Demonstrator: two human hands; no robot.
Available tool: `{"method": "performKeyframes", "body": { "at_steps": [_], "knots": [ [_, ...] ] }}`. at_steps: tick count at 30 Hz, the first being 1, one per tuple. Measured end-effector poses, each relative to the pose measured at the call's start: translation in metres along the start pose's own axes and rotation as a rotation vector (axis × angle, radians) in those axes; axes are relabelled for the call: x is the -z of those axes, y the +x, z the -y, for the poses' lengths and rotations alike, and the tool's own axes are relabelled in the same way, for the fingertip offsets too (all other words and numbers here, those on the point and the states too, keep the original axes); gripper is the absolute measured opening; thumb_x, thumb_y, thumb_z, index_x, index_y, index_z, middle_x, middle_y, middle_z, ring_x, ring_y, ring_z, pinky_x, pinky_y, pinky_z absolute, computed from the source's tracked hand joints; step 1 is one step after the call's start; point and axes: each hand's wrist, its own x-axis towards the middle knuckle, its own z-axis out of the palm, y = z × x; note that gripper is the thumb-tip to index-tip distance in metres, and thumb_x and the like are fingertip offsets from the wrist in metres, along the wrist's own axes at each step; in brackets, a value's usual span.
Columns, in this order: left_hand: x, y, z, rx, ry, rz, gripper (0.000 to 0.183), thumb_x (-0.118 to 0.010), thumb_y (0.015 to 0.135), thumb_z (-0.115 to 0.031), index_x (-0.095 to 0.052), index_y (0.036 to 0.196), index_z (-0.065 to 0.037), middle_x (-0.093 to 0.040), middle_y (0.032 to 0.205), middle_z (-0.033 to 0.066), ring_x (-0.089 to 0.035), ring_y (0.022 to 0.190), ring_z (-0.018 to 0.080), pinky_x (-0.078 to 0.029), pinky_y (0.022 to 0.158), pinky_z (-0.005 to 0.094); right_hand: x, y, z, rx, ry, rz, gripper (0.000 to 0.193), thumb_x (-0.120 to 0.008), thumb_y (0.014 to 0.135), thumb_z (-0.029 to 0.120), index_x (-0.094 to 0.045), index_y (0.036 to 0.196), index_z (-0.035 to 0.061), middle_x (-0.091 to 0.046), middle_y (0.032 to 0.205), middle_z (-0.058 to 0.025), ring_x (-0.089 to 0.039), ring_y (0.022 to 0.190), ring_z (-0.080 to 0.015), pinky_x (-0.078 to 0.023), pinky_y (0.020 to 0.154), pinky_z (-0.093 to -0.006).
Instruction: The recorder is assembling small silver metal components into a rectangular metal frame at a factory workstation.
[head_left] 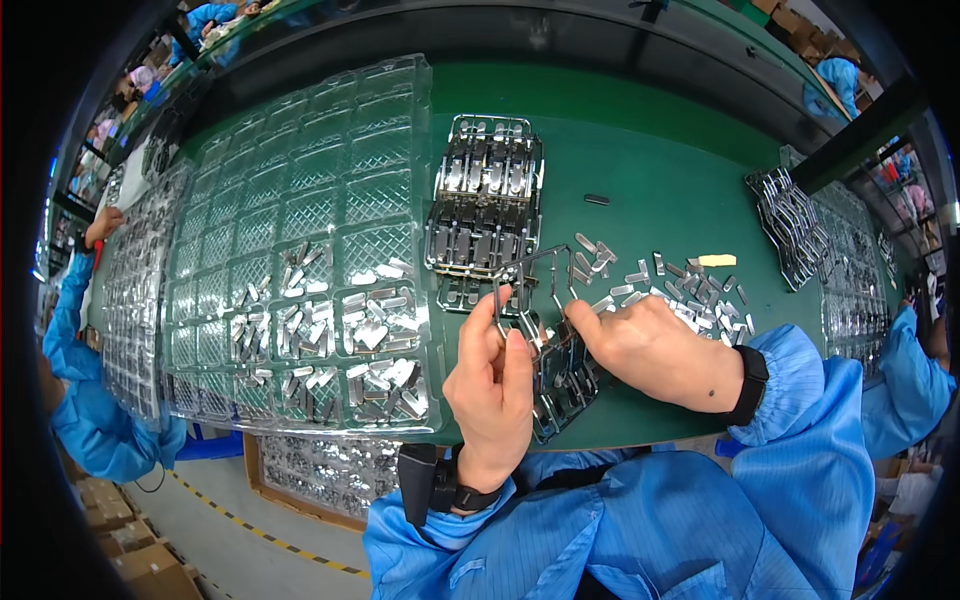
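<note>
My left hand (488, 395) pinches the left side of a dark wire rack (562, 385) between thumb and fingers. The rack is tilted over the table's near edge, with small shiny metal pieces set along it. On its right side, my right hand (650, 350) is closed, fingertips against the upper bars; what they pinch is hidden. Just beyond stands a stack of similar loaded racks (485, 195). Right of the rack, loose small metal pieces (700, 300), silver and dark, lie scattered. A single dark piece (597, 199) lies farther back.
At left, a clear plastic compartment tray (290, 190) has small metal pieces in its near cells. A yellow scrap (717, 260) lies beyond the loose pieces. More wire racks (790, 225) stand at right beside a dark post. Co-workers in blue sleeves (70, 310) sit at both sides.
</note>
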Motion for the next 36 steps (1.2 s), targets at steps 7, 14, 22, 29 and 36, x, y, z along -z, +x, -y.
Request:
{"method": "performKeyframes", "body": {
  "at_steps": [7, 14, 22, 29, 36],
  "knots": [
    [-0.003, -0.001, 0.010, 0.070, -0.075, -0.005, 0.035, -0.051, 0.090, 0.000, -0.047, 0.125, 0.003, -0.054, 0.065, 0.0006, -0.044, 0.055, 0.0025, -0.035, 0.049, 0.0191, 0.003, 0.002, -0.005, 0.101, -0.181, 0.008, 0.024, -0.057, 0.069, 0.003, -0.053, 0.091, -0.0061, -0.057, 0.054, -0.0093, -0.063, 0.050, -0.0227, -0.049, 0.045, -0.0334],
    [-0.005, 0.000, 0.008, 0.248, -0.108, 0.033, 0.031, -0.050, 0.092, -0.004, -0.050, 0.122, 0.002, -0.047, 0.061, -0.0022, -0.041, 0.055, 0.0018, -0.033, 0.049, 0.0191, 0.018, -0.004, -0.009, 0.069, 0.012, -0.133, 0.036, -0.060, 0.077, 0.004, -0.054, 0.110, -0.0051, -0.055, 0.057, -0.0078, -0.059, 0.050, -0.0217, -0.045, 0.045, -0.0330],
    [-0.011, -0.005, 0.004, 0.114, -0.091, 0.076, 0.034, -0.052, 0.091, -0.003, -0.050, 0.125, 0.001, -0.052, 0.061, 0.0010, -0.047, 0.055, 0.0040, -0.038, 0.051, 0.0204, 0.019, -0.008, 0.001, 0.136, 0.145, -0.062, 0.025, -0.057, 0.074, 0.005, -0.052, 0.096, -0.0044, -0.056, 0.058, -0.0086, -0.062, 0.053, -0.0242, -0.047, 0.046, -0.0343],
    [-0.007, -0.006, 0.001, 0.034, 0.047, 0.138, 0.036, -0.054, 0.089, -0.002, -0.050, 0.125, 0.001, -0.051, 0.060, 0.0024, -0.048, 0.052, 0.0068, -0.040, 0.051, 0.0219, 0.011, -0.008, -0.007, 0.128, 0.346, -0.025, 0.009, -0.054, 0.081, 0.008, -0.053, 0.081, -0.0013, -0.053, 0.052, -0.0120, -0.061, 0.051, -0.0259, -0.046, 0.047, -0.0369],
    [-0.009, -0.005, 0.000, -0.077, 0.136, 0.125, 0.037, -0.055, 0.088, -0.001, -0.051, 0.125, 0.000, -0.044, 0.059, 0.0008, -0.045, 0.052, 0.0066, -0.038, 0.050, 0.0220, 0.018, 0.002, -0.010, -0.195, 0.931, 0.223, 0.020, -0.047, 0.088, 0.012, -0.050, 0.074, -0.0024, -0.053, 0.051, -0.0129, -0.057, 0.048, -0.0271, -0.044, 0.049, -0.0389]
  ]
}}
